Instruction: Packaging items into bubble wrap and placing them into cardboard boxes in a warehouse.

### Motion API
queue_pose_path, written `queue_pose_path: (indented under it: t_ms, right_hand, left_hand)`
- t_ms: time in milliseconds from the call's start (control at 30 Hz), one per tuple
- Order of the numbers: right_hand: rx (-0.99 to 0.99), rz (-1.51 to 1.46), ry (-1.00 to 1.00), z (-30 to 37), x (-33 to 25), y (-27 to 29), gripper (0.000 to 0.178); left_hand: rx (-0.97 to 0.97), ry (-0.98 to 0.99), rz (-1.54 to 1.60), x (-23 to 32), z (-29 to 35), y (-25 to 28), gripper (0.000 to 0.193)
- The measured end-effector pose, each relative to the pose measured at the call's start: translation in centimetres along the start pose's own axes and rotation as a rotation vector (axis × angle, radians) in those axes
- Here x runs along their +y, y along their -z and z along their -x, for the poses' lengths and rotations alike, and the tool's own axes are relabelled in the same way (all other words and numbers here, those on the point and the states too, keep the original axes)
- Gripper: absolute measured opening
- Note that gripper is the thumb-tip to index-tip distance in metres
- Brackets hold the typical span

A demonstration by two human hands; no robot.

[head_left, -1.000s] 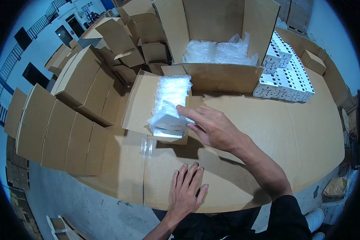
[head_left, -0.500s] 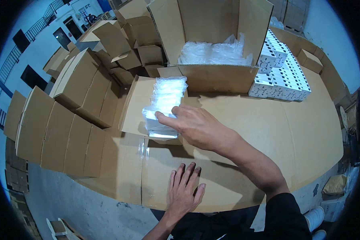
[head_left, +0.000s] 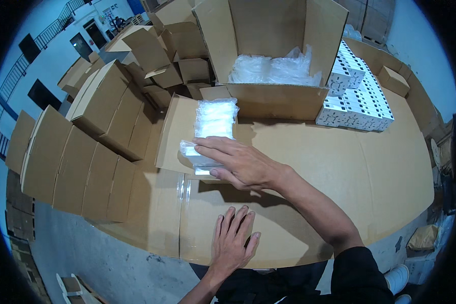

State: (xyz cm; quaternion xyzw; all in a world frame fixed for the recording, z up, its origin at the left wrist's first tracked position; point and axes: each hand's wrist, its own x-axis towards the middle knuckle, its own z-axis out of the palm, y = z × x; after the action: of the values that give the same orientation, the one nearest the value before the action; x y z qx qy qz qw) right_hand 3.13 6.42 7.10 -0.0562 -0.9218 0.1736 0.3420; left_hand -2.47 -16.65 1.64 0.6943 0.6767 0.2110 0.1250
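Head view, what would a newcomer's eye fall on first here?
Probably the right hand, stretched over the near end of the bright, clear-wrapped white packs in a small open carton near the centre. Behind it stands a large open carton with crumpled clear plastic inside; the stacked white boxes with dark markings stand out at the upper right.

Packs (head_left: pixel 215 119) in ctn (head_left: pixel 173 134); prob. bags (head_left: pixel 273 70) in box (head_left: pixel 281 102) behind; ctns (head_left: pixel 75 164) L, stack (head_left: pixel 357 106) R.

Two hands (head_left: pixel 231 248) — two plastic-filled cartons (head_left: pixel 173 136).
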Motion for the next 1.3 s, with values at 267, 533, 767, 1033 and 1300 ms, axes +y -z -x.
queue_pose_path:
  t_ms: [267,533,767,1033,1300]
  right_hand:
    - [0.005,-0.277,-0.115,0.2,1.2,-1.5,0.037]
    - [0.265,-0.090,-0.033,1.9,0.8,-3.0,0.036]
    - [0.011,-0.068,-0.033,2.8,1.4,-1.5,0.040]
    - [-0.271,0.142,0.032,3.1,1.8,-0.5,0.069]
    - [-0.510,0.299,-0.023,0.2,-0.7,0.3,0.083]
  left_hand:
    - [0.019,-0.007,0.018,-0.3,-0.1,-0.3,0.056]
    - [0.037,-0.004,0.025,0.0,0.2,0.1,0.053]
    - [0.019,-0.013,0.026,-0.2,0.3,0.1,0.054]
    - [0.018,-0.015,0.010,-0.1,0.0,-0.2,0.054]
    - [0.037,-0.028,0.009,-0.3,0.5,-0.5,0.053]
